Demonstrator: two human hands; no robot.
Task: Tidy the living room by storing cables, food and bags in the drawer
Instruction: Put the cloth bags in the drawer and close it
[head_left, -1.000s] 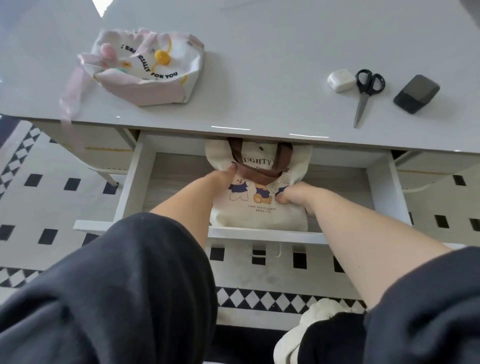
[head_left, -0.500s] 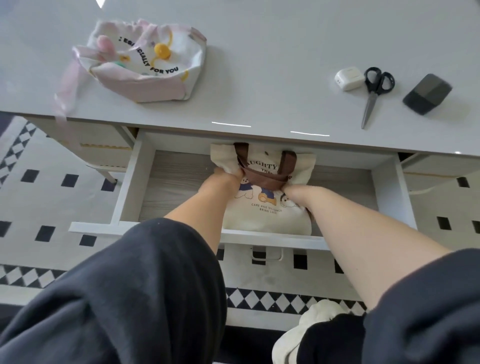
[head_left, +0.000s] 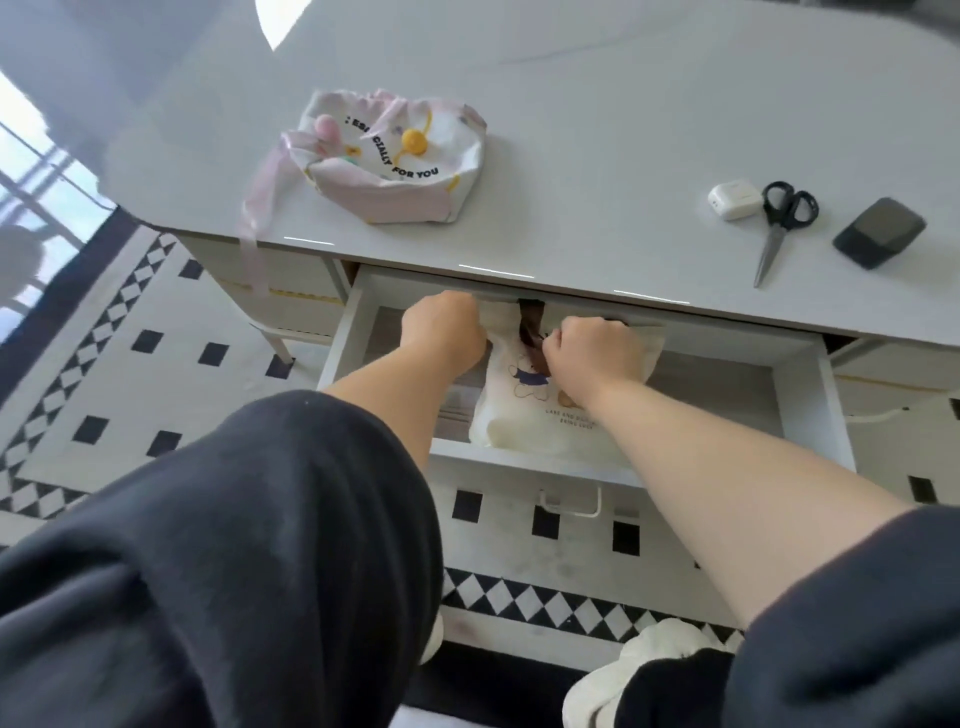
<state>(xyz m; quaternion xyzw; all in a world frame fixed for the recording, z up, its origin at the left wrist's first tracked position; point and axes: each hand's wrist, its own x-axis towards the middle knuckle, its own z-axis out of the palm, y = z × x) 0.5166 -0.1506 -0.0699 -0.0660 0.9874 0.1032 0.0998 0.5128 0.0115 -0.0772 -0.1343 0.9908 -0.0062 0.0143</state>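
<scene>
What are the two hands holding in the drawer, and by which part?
The cream tote bag: left hand grips its upper left corner, right hand its top edge beside the brown handle. Fingertips are hidden.

I'm counting two bags here, pink bag (head_left: 395, 171) and bear bag (head_left: 524, 415), plus one drawer (head_left: 802, 400), one scissors (head_left: 782, 228), one white case (head_left: 733, 199), one dark block (head_left: 879, 232), and two hands, left hand (head_left: 444, 332) and right hand (head_left: 597, 358).

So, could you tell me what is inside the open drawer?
A cream tote bag with a bear print lies in the drawer, gripped near its top by the left hand and right hand. The drawer's back is hidden under the table top.
</scene>
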